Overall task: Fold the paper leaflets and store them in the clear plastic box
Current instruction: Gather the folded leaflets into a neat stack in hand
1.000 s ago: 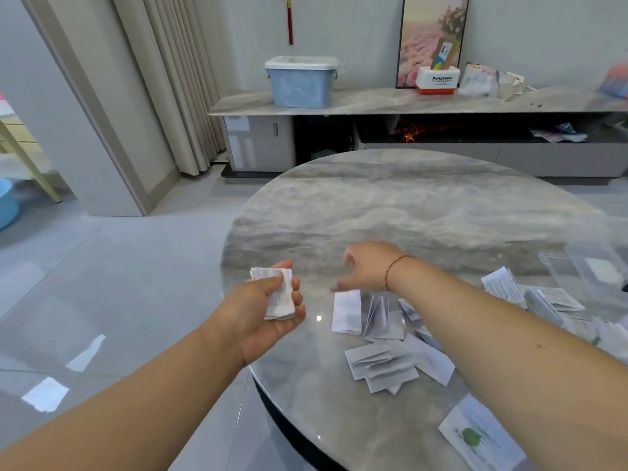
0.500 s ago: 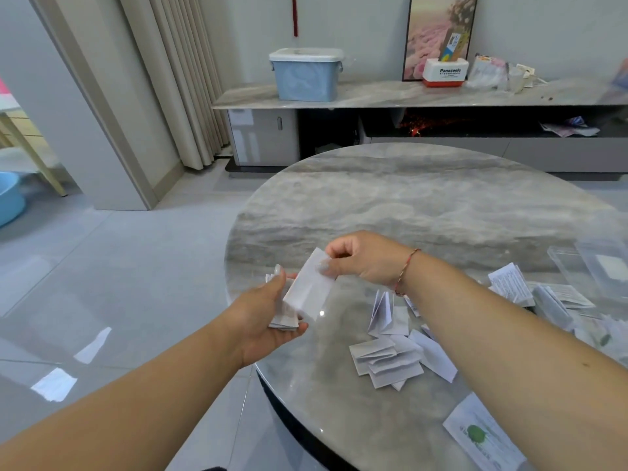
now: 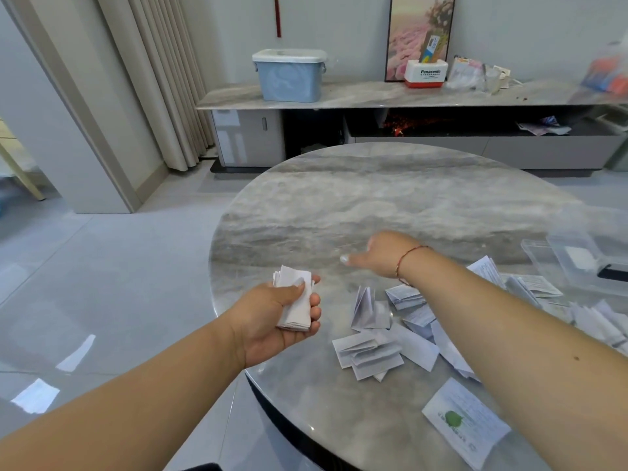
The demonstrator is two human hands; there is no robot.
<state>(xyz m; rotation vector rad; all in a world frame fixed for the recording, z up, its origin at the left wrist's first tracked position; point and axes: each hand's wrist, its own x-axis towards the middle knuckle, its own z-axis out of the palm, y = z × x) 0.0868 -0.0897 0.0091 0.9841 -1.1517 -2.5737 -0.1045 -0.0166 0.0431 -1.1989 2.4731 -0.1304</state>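
Note:
My left hand [image 3: 275,314] hovers at the round marble table's [image 3: 390,205] left edge, closed around a small stack of folded leaflets [image 3: 295,300]. My right hand [image 3: 380,254] floats above the table to the right of it, fingers loosely apart, holding nothing. Several folded leaflets [image 3: 370,355] lie scattered below my right forearm. More leaflets [image 3: 486,270] lie further right. The clear plastic box [image 3: 571,260] stands at the table's right edge.
An unfolded leaflet with a green mark [image 3: 462,419] lies near the table's front edge. Behind the table runs a low cabinet [image 3: 373,93] with a blue lidded bin [image 3: 289,76] and a white-red box [image 3: 424,73]. Tiled floor [image 3: 102,283] lies to the left.
My right hand picked a folded leaflet off the table, carried it left onto the stack in my left hand, let go and drew back to the right.

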